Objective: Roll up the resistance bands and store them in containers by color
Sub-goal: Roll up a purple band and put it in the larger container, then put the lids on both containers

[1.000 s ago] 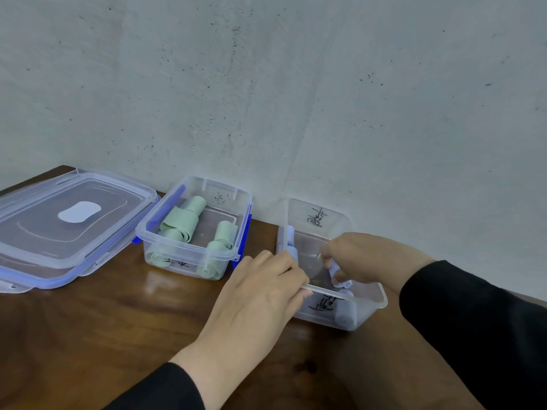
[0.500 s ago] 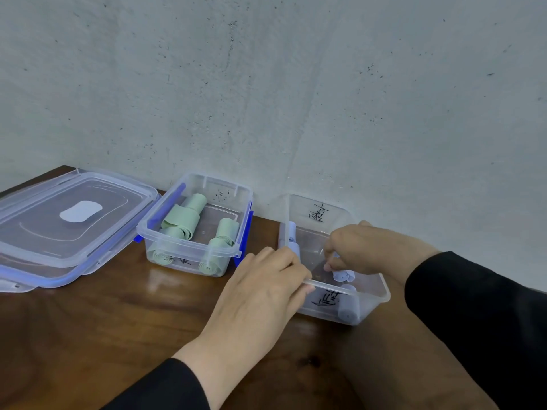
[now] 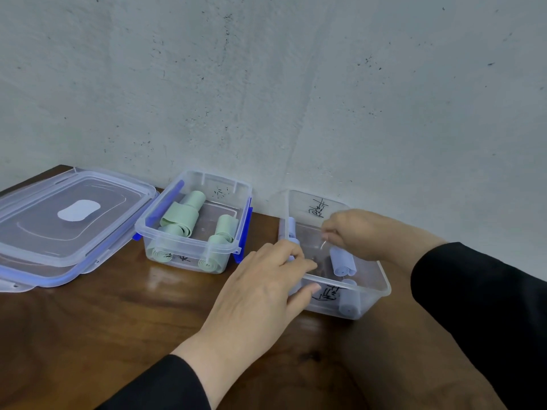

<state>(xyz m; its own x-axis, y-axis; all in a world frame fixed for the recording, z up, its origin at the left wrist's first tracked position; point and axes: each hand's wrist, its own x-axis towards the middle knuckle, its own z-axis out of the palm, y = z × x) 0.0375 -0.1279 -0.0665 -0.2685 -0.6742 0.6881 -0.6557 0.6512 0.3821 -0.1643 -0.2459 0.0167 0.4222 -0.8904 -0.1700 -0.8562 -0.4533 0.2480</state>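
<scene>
A clear container (image 3: 383,280) with black writing stands on the right, against the wall. Three rolled pale blue bands lie in it: one in the middle (image 3: 342,262), one in the near right corner (image 3: 349,301), one along the left wall (image 3: 291,229). My left hand (image 3: 263,288) grips the container's near left rim, fingers over the edge and thumb on the outside wall. My right hand (image 3: 358,233) hovers over the container with loosely curled fingers, just above the middle roll, holding nothing I can see. A second clear container (image 3: 189,247) with blue clips holds rolled pale green bands (image 3: 180,218).
Stacked clear lids with blue edges (image 3: 74,223) lie at the far left of the brown wooden table (image 3: 124,321). A pale plaster wall (image 3: 296,99) rises directly behind both containers. Black sleeves cover both forearms.
My right hand set the blue roll down in the container's middle and lifted back toward the far wall. My left hand stayed on the rim.
</scene>
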